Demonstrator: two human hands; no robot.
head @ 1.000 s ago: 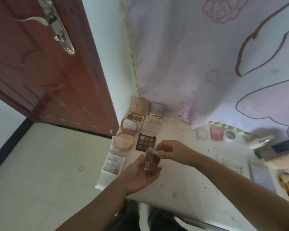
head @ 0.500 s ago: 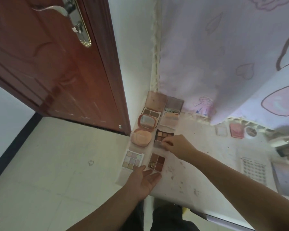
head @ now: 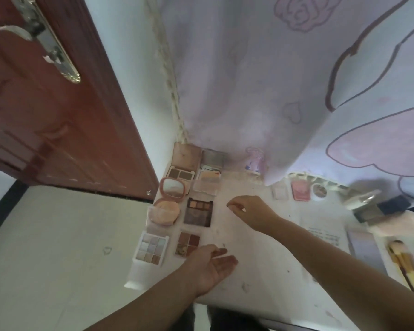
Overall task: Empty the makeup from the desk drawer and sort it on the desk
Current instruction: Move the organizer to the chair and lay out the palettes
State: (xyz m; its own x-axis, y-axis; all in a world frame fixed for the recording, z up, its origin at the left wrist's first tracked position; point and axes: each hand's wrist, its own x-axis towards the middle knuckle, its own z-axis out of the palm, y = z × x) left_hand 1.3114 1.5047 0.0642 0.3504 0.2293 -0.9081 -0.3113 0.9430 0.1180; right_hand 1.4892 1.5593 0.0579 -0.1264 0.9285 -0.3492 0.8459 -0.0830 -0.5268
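Firstly, at about nine o'clock from the middle of the view, two columns of open makeup cases lie on the white desk, along its left edge. In the outer column, from near to far, are a pale nine-pan palette, a round peach compact with its mirror lid open, and a brown two-pan palette. Just beside them, in the inner column, are a small brown quad palette, a dark eyeshadow palette and a clear flat case.

The left hand is at six o'clock, palm turned up, with fingers straight and relaxed; it holds nothing, and it is just beside the quad palette (whether it touches it I cannot tell). The right hand is near the centre, over bare desk at about three o'clock from the dark eyeshadow palette. Its fingers are loosely curled downward and nothing is between them.

Further toward two o'clock, near the hanging printed cloth, lie a pink square compact and a small round pan. At four o'clock, at the right edge, some makeup brushes with pale handles lie together.
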